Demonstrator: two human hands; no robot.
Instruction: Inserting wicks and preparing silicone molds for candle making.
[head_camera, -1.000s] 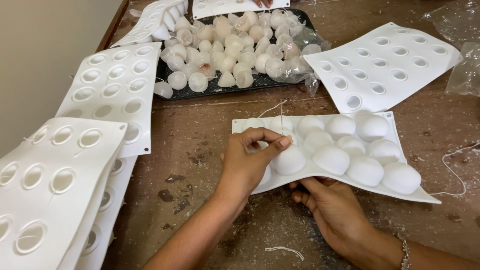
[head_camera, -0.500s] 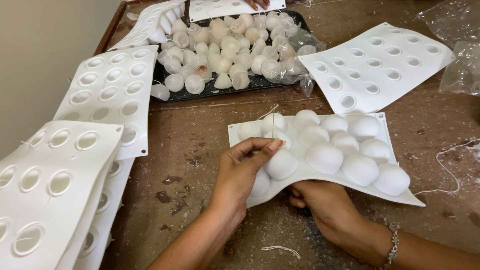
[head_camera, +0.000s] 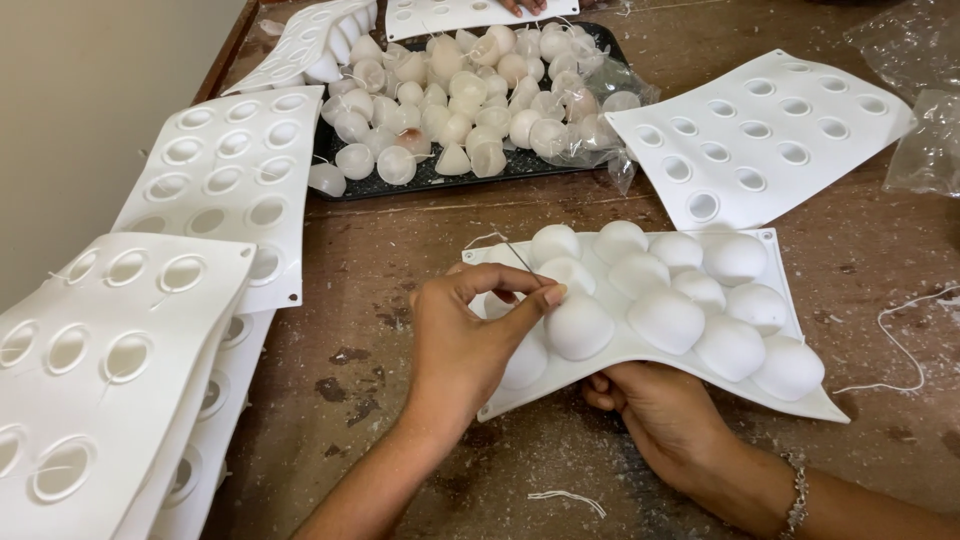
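On the brown, stained desk (head_camera: 400, 300), biggest items first: a stack of white dimpled mold sheets (head_camera: 110, 370) along the left edge, another flat sheet (head_camera: 760, 140) top right, and a black tray (head_camera: 420, 178) at the back heaped with pale dome-shaped wax pieces (head_camera: 470, 100). Centre: a white silicone mold (head_camera: 660, 310), domes up, near edge lifted off the desk and sagging between supports. Judging by that sag it's soft and floppy, light, probably a bit slick; best held from underneath along an edge, close to the dome being worked, not by a corner. Right hand (head_camera: 665, 420) is under the mold's near edge, fingers curled up against the underside, carrying it. Left hand (head_camera: 465, 340) sits at the mold's left end, thumb and forefinger pinched together on a thin needle (head_camera: 520, 258) trailing white thread (head_camera: 480, 240), tip beside a front-row dome. Thread looks limp and fine, easy to lose grip on. Loose string (head_camera: 900, 340) lies right of the mold, a short scrap (head_camera: 565, 497) near the front. Clear plastic bag (head_camera: 930, 140) far right.
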